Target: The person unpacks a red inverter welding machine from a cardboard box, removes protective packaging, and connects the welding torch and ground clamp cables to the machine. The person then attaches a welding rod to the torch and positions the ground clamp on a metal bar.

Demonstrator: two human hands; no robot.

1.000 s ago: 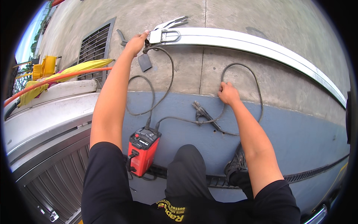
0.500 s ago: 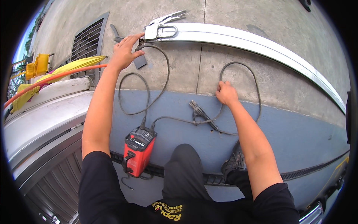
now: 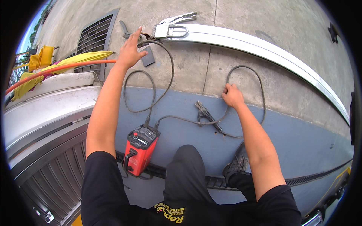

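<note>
A: Where is the cable by the right hand?

B: The looped dark cable lies on the floor, partly over grey concrete, partly over a blue-painted strip. The right hand is at the left side of that loop with its fingers curled in; I can't tell whether they grasp the cable or merely rest there.

A: And the left hand?

B: Released, fingers stretched and thumb spread. It is just left of a dark clip at the end of a long silver bar. A flat grey plate lies just below the clip.

A: What do the cables run to?

B: The looped one links a black electrode holder with a red-and-black machine near the person's knee. A second cable curls from the machine up to the clip.

A: Anything further out?

B: Silver pliers sit at the bar's far edge. Farther left are a floor grate, an orange hose, a yellow cloth and a yellow bucket.
</note>
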